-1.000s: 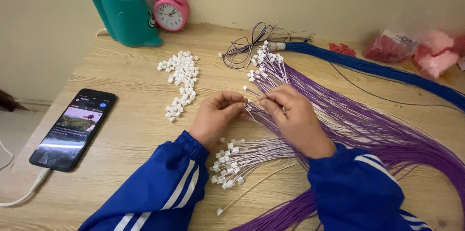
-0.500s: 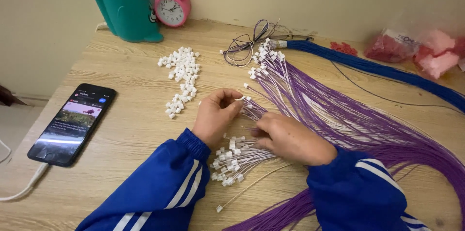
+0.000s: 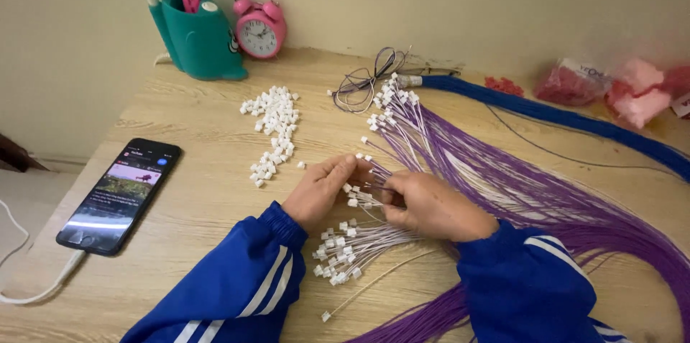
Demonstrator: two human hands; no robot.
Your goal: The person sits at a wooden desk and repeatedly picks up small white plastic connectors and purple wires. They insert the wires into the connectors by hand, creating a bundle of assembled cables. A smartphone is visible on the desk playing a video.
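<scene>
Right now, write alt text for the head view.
Two hands, left hand and right hand, pinch purple wires tipped with white connectors on a wooden table. A pile of loose connectors, a phone and a pink alarm clock lie nearby.

Far left: teal pen holder [image 3: 201, 37], pink alarm clock [image 3: 259, 29]. Near left: black phone [image 3: 121, 193] with white cable [image 3: 32, 287]. Far right: pink bags [image 3: 618, 88], blue cable bundle [image 3: 553, 116].
</scene>
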